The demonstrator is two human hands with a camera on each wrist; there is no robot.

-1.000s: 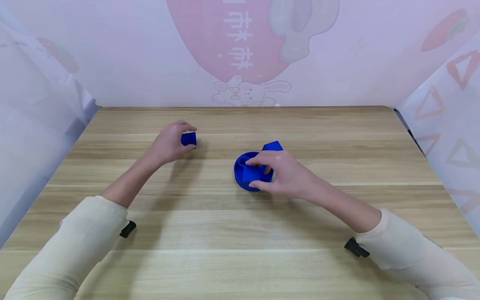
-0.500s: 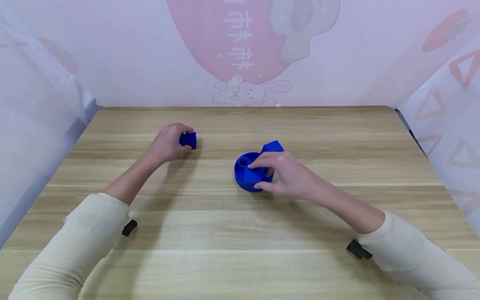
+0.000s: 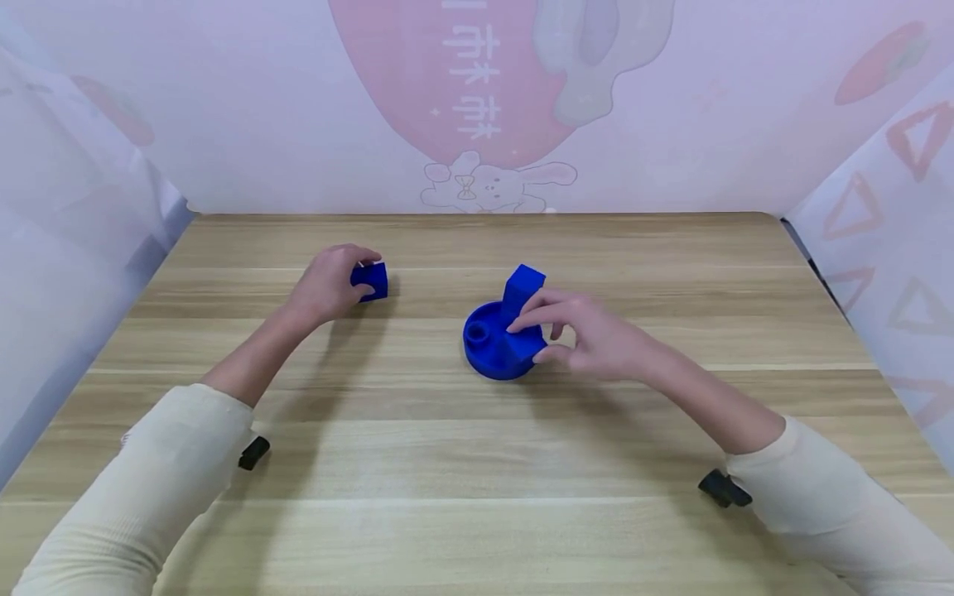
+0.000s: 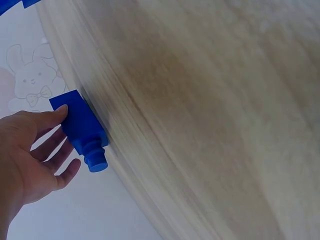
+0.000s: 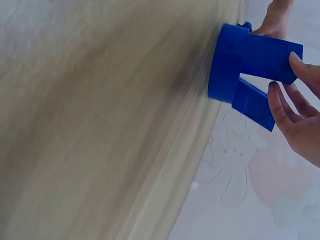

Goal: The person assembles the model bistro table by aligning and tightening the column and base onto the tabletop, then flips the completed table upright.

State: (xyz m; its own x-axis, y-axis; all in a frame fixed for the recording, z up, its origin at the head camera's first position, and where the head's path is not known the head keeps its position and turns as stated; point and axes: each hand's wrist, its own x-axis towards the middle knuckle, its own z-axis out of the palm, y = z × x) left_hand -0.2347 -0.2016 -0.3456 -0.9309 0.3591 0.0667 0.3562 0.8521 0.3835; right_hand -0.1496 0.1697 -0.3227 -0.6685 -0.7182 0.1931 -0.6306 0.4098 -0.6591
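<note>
A round blue base (image 3: 488,364) with a raised rim stands mid-table; a ring-shaped socket (image 3: 477,333) shows at its left side. My right hand (image 3: 596,335) pinches the top of a blue rectangular block (image 5: 272,57) that rises from the base, thumb on one side and fingers on the other. A second blue block (image 3: 524,285) stands at the back of the base, its side near my fingertips in the right wrist view. At the left, my left hand (image 3: 328,285) holds another blue block (image 4: 82,120) between thumb and fingers; a stepped round peg (image 4: 95,157) sticks out of its end.
The wood-grain table (image 3: 462,463) runs back to a pale printed wall panel (image 3: 283,108). White cloth sides (image 3: 67,232) flank it. A black device (image 3: 255,453) sits at the left sleeve, and another black device (image 3: 725,488) at the right.
The base has turned counterclockwise seen from above: its socket moved left and nearer, the rear block left. My right hand moved right with its block. My left hand shifted slightly left with its block.
</note>
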